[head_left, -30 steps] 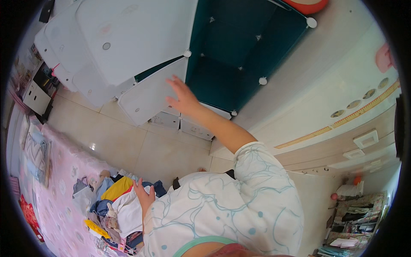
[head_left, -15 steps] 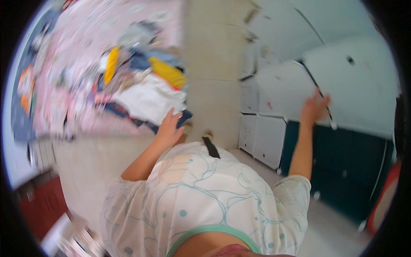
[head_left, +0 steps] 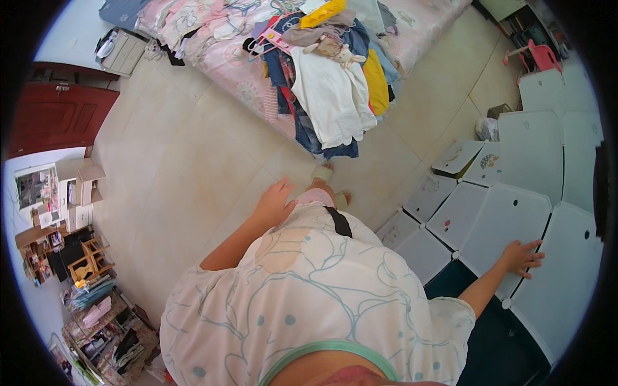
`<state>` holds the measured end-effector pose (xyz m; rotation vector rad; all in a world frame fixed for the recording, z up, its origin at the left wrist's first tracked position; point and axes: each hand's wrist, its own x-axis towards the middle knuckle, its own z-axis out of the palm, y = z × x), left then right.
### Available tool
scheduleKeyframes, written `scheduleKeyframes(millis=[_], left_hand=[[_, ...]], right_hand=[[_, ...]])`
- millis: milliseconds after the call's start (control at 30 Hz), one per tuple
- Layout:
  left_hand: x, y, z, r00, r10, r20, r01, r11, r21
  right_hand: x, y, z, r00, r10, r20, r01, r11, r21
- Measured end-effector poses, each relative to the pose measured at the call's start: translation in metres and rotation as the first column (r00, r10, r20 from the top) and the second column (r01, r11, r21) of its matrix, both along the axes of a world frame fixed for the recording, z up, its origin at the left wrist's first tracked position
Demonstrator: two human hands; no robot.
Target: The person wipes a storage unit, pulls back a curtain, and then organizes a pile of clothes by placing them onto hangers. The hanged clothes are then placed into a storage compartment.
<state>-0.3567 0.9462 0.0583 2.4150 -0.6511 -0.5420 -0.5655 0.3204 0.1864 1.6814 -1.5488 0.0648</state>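
Observation:
My right hand [head_left: 520, 258] is stretched out to the right, fingers apart, at the seam between two white cabinet doors [head_left: 505, 222]. Whether its fingertips touch a door I cannot tell. It holds nothing that I can see. My left hand [head_left: 275, 203] hangs in front of my body with loosely extended fingers and nothing visible in it. Beyond it, a heap of clothes lies at the bed's near corner: a white garment [head_left: 327, 96] on top, a yellow one [head_left: 376, 83] beside it and jeans [head_left: 309, 138] beneath. A pink hanger [head_left: 274, 40] rests among them.
The bed [head_left: 225, 74] has a pink patterned cover with more clothes towards its left. Pale tiled floor [head_left: 187, 154] lies between bed, cabinet and me. At far left are a red door [head_left: 61, 106] and crowded shelves [head_left: 109, 321]. A pink chair [head_left: 544, 56] stands at far right.
My view has turned left, so the bed and clothes now appear ahead. My left hand appears farther from the clothes heap. My right hand stays by the cabinet doors.

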Motion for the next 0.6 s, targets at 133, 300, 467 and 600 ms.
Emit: scheduleKeyframes(millis=[133,300,467,600], left_hand=[[-0.002,0.015,-0.008,0.993,-0.094,0.074,0.094,0.996,0.002],[0.055,0.005,0.02,0.987,-0.148,-0.056,0.154,0.981,0.12],[0.123,0.006,0.004,0.989,0.102,0.109,-0.063,0.948,-0.313],[0.226,-0.002,-0.003,0.986,0.023,0.164,0.049,0.905,-0.423]], right_hand=[[-0.001,0.009,0.006,0.998,0.041,0.057,-0.043,0.999,0.032],[0.005,0.039,0.001,0.946,0.194,0.26,-0.2,0.98,-0.006],[0.049,0.123,-0.048,0.851,0.321,0.416,-0.406,0.905,0.13],[0.11,0.21,-0.095,0.683,0.472,0.558,-0.679,0.692,0.246]])
